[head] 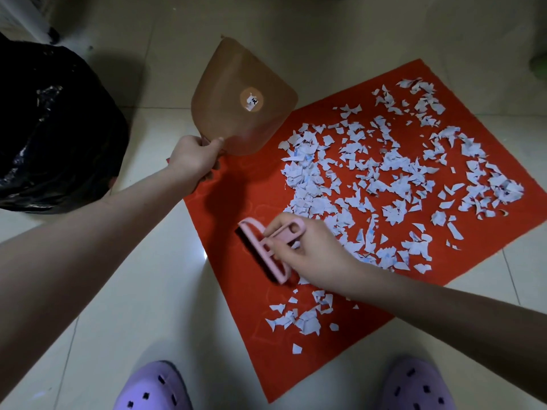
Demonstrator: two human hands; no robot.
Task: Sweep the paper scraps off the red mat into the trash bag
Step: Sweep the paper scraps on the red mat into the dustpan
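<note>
A red mat [236, 199] lies on the tiled floor, covered across its middle and right with several white paper scraps [384, 179]; a smaller cluster lies near its front edge. My left hand [194, 156] grips the handle of a translucent brown dustpan [242, 99], held raised above the mat's left corner with a scrap inside. My right hand [307, 250] grips the handle of a small pink brush [266, 247] resting on the mat's left part. A black trash bag [56, 128] stands open at the left.
Pale floor tiles [148, 291] surround the mat. My feet in purple clogs [154, 389] stand at the bottom edge, close to the mat's front corner. White furniture shows at the top left corner, and something green at the far right edge.
</note>
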